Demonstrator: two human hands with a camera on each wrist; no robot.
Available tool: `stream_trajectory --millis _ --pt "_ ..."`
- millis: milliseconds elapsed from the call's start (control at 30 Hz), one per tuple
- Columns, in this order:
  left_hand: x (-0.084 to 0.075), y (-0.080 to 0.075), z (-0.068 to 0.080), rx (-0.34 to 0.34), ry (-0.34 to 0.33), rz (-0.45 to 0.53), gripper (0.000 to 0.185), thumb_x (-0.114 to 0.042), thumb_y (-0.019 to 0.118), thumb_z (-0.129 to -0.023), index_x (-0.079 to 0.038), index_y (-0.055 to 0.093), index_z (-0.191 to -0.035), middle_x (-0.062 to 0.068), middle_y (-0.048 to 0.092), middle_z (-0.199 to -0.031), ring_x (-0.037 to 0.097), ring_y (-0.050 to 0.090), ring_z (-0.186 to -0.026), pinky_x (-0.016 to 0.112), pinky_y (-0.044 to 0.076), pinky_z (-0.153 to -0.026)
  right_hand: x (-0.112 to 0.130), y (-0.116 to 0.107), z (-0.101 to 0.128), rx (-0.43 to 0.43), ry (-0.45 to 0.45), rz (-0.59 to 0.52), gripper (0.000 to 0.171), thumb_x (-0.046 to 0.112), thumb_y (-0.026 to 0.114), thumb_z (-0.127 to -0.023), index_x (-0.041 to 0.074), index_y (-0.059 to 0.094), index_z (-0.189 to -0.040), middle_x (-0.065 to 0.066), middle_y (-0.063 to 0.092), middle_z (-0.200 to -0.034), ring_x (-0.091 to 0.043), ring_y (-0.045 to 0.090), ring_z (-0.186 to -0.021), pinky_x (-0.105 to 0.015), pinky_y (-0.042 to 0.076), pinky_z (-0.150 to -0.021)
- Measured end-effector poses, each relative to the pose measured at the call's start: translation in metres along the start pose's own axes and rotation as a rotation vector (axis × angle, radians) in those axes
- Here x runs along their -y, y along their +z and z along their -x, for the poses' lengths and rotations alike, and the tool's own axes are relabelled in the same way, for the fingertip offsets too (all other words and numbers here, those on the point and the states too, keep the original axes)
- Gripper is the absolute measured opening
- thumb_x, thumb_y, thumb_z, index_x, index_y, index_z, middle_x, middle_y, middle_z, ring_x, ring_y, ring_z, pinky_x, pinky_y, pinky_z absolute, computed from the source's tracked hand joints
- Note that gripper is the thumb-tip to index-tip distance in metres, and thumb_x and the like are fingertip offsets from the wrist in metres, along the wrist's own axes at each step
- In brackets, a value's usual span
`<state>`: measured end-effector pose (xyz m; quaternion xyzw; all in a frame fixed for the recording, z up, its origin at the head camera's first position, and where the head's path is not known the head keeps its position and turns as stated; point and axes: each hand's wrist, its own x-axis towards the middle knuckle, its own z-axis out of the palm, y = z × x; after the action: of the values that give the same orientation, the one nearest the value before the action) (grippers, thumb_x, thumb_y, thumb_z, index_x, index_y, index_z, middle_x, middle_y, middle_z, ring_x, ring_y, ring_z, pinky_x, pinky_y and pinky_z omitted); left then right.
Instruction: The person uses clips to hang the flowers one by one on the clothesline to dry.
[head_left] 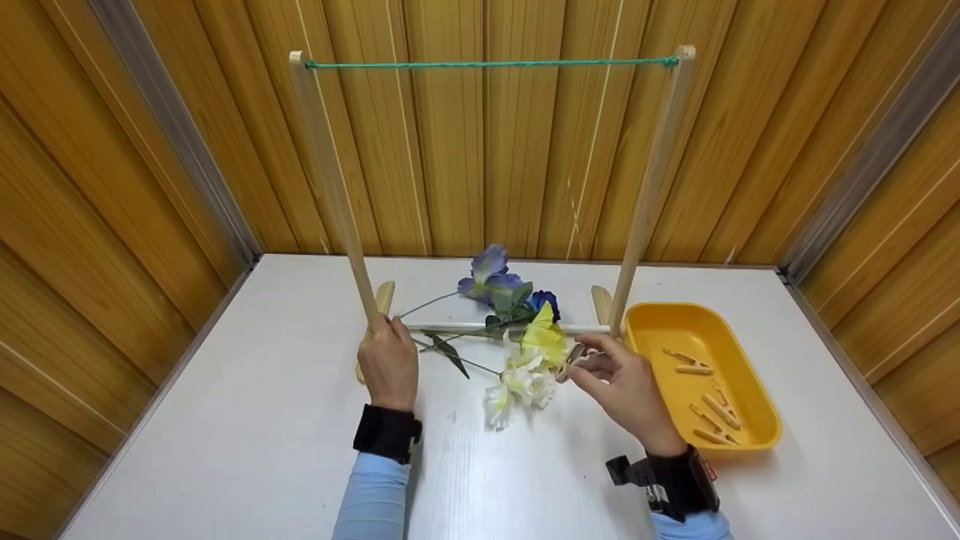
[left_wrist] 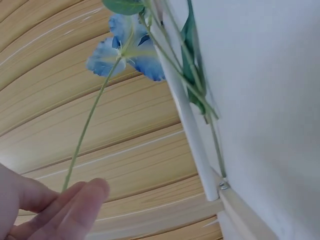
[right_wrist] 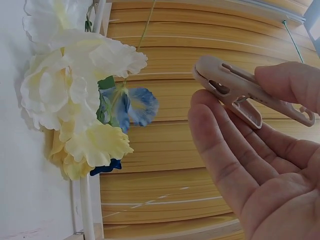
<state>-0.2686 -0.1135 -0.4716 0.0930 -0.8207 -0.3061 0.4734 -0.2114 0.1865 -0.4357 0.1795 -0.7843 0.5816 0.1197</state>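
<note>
Holding a beige clothespin (head_left: 574, 354) between thumb and fingers, the right hand (head_left: 626, 390) hovers just beside the white and yellow flowers (head_left: 529, 364) lying on the white table (head_left: 247, 420); the right wrist view shows the clothespin (right_wrist: 247, 90) pinched near its rear end with its tip pointing toward the pale blooms (right_wrist: 75, 95) and not touching them. The left hand (head_left: 388, 361) is at the foot of the wooden rack's left post (head_left: 330, 187), its fingers curled there, and the left wrist view shows fingertips (left_wrist: 82, 202) meeting the thin green stem (left_wrist: 87, 130) of a blue flower (left_wrist: 125, 52), though whether they truly pinch it I cannot tell. The flowers lie in a loose bunch across the rack's low white crossbar (head_left: 450, 328), between the two posts, the purple-blue blooms (head_left: 495, 279) farthest from the person and the white ones nearest. A green cord (head_left: 491, 64) runs taut between the tops of the two posts, with nothing hanging on it. Just right of the right post (head_left: 652, 187) sits a yellow tray (head_left: 750, 442) holding several more clothespins (head_left: 709, 405), well apart from the left hand and near the right one
</note>
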Motion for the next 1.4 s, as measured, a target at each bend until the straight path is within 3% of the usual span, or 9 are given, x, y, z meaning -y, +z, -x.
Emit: stream_trajectory --millis 167,400,667,800,1000,1167,1300,1400 --pt "-0.007 -0.008 -0.007 -0.099 0.050 0.092 0.012 -0.001 0.067 -0.097 0.009 0.061 -0.094 0.021 0.066 -0.067 0.033 0.067 -0.055 0.047 0.052 -0.046 0.001 0.002 -0.002 -0.008 -0.002 -0.026 0.035 -0.010 0.076 -0.087 -0.007 0.067 -0.120 -0.016 0.069 -0.098 -0.011 0.074 -0.084 -0.021 0.059 -0.075" --pt "-0.022 -0.020 -0.019 -0.225 0.153 0.179 0.008 0.001 0.068 -0.097 0.005 0.062 -0.097 0.018 0.071 -0.076 0.027 0.070 -0.063 0.040 0.057 -0.053 0.001 0.002 -0.002 -0.003 0.002 -0.036 0.037 -0.009 0.077 -0.086 -0.006 0.068 -0.122 -0.016 0.070 -0.099 -0.014 0.075 -0.083 -0.021 0.059 -0.074" --pt "-0.054 -0.036 -0.047 -0.279 0.316 0.198 0.007 0.006 0.067 -0.095 0.004 0.062 -0.099 0.018 0.066 -0.079 0.026 0.068 -0.069 0.038 0.058 -0.059 0.001 -0.003 -0.003 0.000 -0.006 -0.002 0.037 -0.006 0.077 -0.088 -0.003 0.068 -0.123 -0.013 0.073 -0.095 -0.018 0.076 -0.082 -0.022 0.059 -0.075" --pt "-0.069 -0.040 -0.059 -0.290 0.408 0.196 0.018 0.010 0.067 -0.092 0.007 0.064 -0.110 0.018 0.064 -0.080 0.027 0.066 -0.069 0.039 0.057 -0.058 0.001 -0.006 -0.003 -0.006 0.005 0.015 0.037 -0.005 0.078 -0.088 0.000 0.069 -0.124 -0.010 0.072 -0.095 -0.016 0.076 -0.083 -0.022 0.059 -0.075" --pt "-0.091 -0.045 -0.070 -0.234 0.523 0.212 0.040 0.012 0.066 -0.090 0.007 0.061 -0.130 0.018 0.063 -0.083 0.028 0.061 -0.069 0.038 0.055 -0.059 0.007 -0.011 -0.004 -0.031 0.038 0.024 0.035 -0.004 0.078 -0.088 -0.001 0.068 -0.122 -0.009 0.074 -0.097 -0.012 0.074 -0.085 -0.020 0.058 -0.077" --pt "-0.110 -0.048 -0.073 -0.150 0.570 0.209 0.048 0.009 0.066 -0.093 0.008 0.054 -0.139 0.016 0.064 -0.085 0.023 0.057 -0.064 0.032 0.054 -0.057 0.019 -0.020 -0.015 -0.010 0.015 0.047 0.035 -0.006 0.076 -0.089 -0.005 0.067 -0.123 -0.013 0.075 -0.098 -0.014 0.074 -0.086 -0.019 0.058 -0.078" --pt "-0.124 -0.047 -0.075 -0.030 0.584 0.260 0.032 0.006 0.064 -0.096 0.014 0.058 -0.127 0.022 0.069 -0.097 0.029 0.070 -0.081 0.034 0.061 -0.072 0.034 -0.036 -0.034 -0.002 -0.028 0.096 0.035 -0.005 0.075 -0.090 -0.004 0.066 -0.124 -0.013 0.074 -0.100 -0.010 0.073 -0.086 -0.019 0.058 -0.075" --pt "-0.134 -0.045 -0.077 0.086 0.568 0.341 0.019 0.007 0.064 -0.097 0.012 0.063 -0.115 0.024 0.070 -0.102 0.033 0.072 -0.092 0.037 0.062 -0.080 0.045 -0.048 -0.047 0.008 -0.064 0.136 0.035 -0.004 0.074 -0.091 -0.004 0.065 -0.125 -0.015 0.073 -0.100 -0.007 0.072 -0.085 -0.019 0.058 -0.072"
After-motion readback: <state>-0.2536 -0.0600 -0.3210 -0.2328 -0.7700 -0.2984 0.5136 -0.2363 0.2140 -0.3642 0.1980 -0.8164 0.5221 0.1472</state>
